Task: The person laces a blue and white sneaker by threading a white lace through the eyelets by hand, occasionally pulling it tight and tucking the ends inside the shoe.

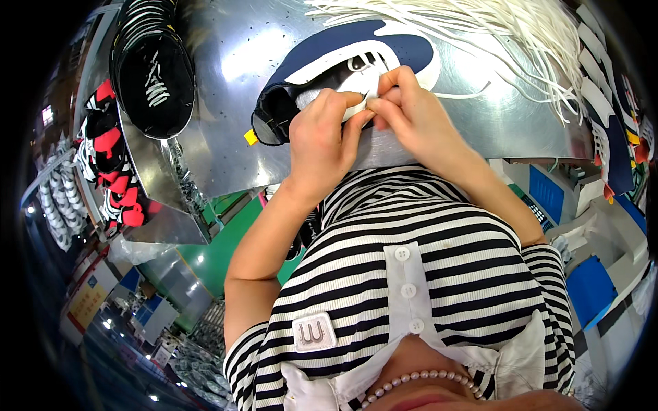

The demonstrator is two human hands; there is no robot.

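A navy and white shoe upper lies on the metal table in front of me, its black-lined opening facing my body. A small yellow tab shows at its left end. My left hand is closed at the near edge of the upper, its thumb and fingers pinching a white shoelace. From the other side, my right hand pinches the same lace, with the fingertips of both hands close together. White lace is threaded across part of the upper; the fingers partly hide the eyelets.
Many loose white laces are heaped along the table's far right. At the left stands a stack of black uppers, with red, black and white uppers beyond the edge. More navy and white uppers hang at the far right.
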